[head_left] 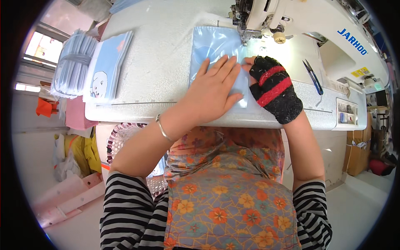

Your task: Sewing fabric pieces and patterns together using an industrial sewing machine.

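A light blue, glossy plastic-covered piece (213,41), flat and rectangular, lies on the sewing table with its right edge beside the needle and presser foot (245,40). My bare left hand (213,89) rests flat on it, fingers stretched out and slightly spread. On my right hand (275,89) is a black fingerless glove with red stripes. Its fingers are curled in at the piece's right edge and appear to pinch it; the fingertips are partly hidden.
The white sewing machine (308,25) reaches over the table from the right. Thread snips (313,78) lie to the right of my glove. At the left are blue printed pieces (109,62) and a tied bundle (75,62). A woven basket (121,139) sits below the table edge.
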`<state>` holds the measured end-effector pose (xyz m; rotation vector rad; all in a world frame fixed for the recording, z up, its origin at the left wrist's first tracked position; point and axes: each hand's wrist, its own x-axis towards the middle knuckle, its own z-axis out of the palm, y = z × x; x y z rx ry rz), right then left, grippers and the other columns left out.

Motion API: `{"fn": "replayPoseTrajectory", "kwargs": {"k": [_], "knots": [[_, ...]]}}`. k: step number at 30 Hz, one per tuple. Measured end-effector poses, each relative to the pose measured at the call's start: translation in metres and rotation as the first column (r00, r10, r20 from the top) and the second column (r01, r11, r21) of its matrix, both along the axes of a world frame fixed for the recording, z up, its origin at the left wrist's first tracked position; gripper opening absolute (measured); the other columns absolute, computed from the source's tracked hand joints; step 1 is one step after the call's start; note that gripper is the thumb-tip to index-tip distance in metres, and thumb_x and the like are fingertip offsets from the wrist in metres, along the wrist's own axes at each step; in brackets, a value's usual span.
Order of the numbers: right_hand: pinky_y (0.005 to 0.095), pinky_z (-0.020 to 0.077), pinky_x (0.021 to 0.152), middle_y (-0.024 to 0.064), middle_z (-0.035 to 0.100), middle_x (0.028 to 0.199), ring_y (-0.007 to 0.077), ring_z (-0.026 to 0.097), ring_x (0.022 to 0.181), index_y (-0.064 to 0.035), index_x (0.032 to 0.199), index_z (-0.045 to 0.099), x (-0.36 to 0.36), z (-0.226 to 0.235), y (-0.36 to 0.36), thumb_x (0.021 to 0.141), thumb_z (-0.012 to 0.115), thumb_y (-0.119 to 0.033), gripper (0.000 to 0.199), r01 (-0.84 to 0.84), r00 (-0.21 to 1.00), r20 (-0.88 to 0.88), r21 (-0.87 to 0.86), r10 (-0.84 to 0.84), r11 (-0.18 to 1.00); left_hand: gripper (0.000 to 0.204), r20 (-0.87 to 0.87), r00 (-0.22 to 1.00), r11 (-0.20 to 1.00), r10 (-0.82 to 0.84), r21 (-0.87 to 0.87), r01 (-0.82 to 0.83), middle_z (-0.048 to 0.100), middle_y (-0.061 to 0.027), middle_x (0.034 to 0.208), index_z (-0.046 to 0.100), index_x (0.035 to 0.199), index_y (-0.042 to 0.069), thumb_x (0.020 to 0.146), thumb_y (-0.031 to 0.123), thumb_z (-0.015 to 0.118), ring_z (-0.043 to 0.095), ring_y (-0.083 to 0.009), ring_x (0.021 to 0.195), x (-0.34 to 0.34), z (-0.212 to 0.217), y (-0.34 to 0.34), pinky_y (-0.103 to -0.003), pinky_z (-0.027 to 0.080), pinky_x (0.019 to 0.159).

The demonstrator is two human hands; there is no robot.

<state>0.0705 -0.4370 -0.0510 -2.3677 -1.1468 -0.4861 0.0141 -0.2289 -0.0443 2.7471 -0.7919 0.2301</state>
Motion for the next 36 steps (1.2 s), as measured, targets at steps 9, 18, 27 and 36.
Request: {"fn": "replayPoseTrajectory", "kwargs": {"k": [9, 18, 27, 36], "knots": [[0.043, 0.0466, 0.095, 0.0139, 0.064, 0.115, 0.0324, 0.06, 0.106, -0.0031, 0.104, 0.066, 0.003, -0.003, 0.0, 0.076, 0.059, -0.005, 0.029, 0.025, 0.999, 0.021, -0.054, -0.024, 0.998, 0.047, 0.12, 0.993, 0.999, 0.023, -0.052, -0.017, 0.048, -0.0161, 0.14, 0.052, 0.131, 0.003, 0.089, 0.021, 0.061, 0.045, -0.0344, 0.131, 0.005, 0.003, -0.005, -0.055, 0.036, 0.105], [0.0439, 0.0465, 0.096, 0.014, 0.064, 0.114, 0.0335, 0.059, 0.108, -0.0025, 0.107, 0.065, -0.004, 0.007, 0.002, 0.079, 0.057, 0.0, 0.029, 0.022, 1.0, 0.009, -0.079, -0.021, 0.997, 0.034, 0.199, 0.978, 0.988, -0.067, -0.124, 0.093, 0.06, -0.0111, 0.12, 0.064, 0.11, 0.004, 0.076, 0.004, 0.059, 0.057, -0.0289, 0.118, 0.013, 0.0, -0.002, -0.048, 0.045, 0.099], [0.045, 0.0444, 0.099, 0.0155, 0.062, 0.118, 0.0347, 0.057, 0.111, -0.0023, 0.113, 0.063, -0.003, 0.008, 0.005, 0.077, 0.058, -0.001, 0.037, 0.024, 1.0, -0.006, -0.105, -0.025, 0.994, 0.03, 0.304, 0.95, 0.977, -0.073, -0.168, 0.129, 0.064, -0.0091, 0.11, 0.065, 0.102, 0.003, 0.073, 0.003, 0.061, 0.062, -0.0279, 0.107, 0.045, -0.005, 0.008, -0.042, 0.048, 0.095], [0.0454, 0.0428, 0.101, 0.0165, 0.06, 0.121, 0.0352, 0.055, 0.114, -0.0011, 0.117, 0.062, 0.002, 0.005, 0.011, 0.077, 0.059, -0.003, 0.04, 0.053, 0.998, 0.032, -0.139, -0.049, 0.989, 0.029, 0.352, 0.933, 0.98, -0.077, -0.148, 0.137, 0.065, -0.0084, 0.104, 0.066, 0.097, 0.003, 0.069, -0.001, 0.059, 0.064, -0.0259, 0.099, 0.083, -0.007, 0.013, -0.038, 0.051, 0.087]]}}
